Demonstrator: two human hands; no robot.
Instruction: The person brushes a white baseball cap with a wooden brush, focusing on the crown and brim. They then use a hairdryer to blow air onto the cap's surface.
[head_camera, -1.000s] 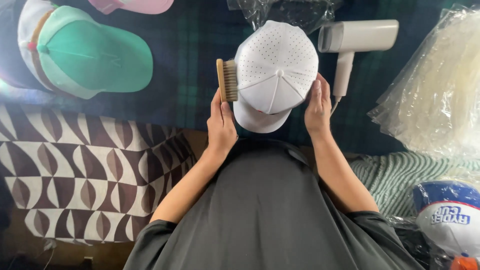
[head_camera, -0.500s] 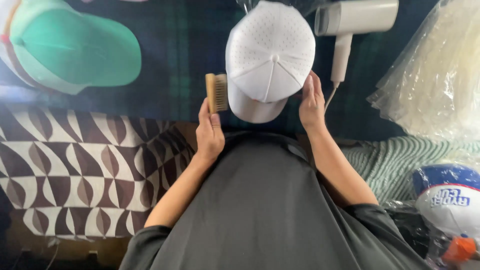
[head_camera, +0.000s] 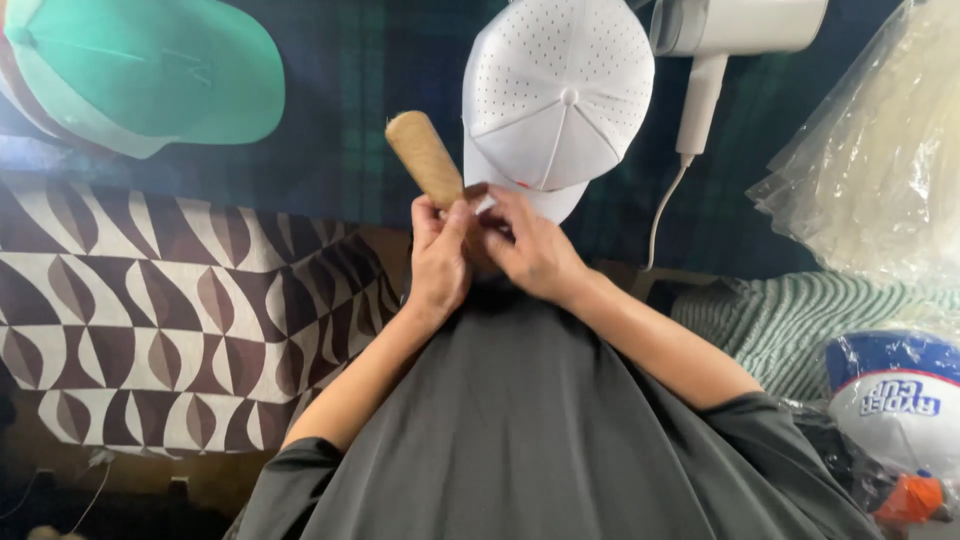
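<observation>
While both hands (head_camera: 490, 250) meet, left (head_camera: 438, 258) grips brush (head_camera: 424, 156)

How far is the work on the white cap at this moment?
Done: nothing on the white cap shows finished cleaning; it lies on the dark plaid cloth. In hand: the left hand holds the brush, and the right hand meets it at the brim. Left: brushing is not visible yet; the dryer lies untouched.

So the white perforated fabric cap (head_camera: 558, 100) sits on the dark plaid cloth (head_camera: 340, 120), the teal cap (head_camera: 150, 75) well off to its left, the white plastic hair dryer (head_camera: 735, 30) just right, crinkly clear plastic bags (head_camera: 880, 170) further right.
</observation>
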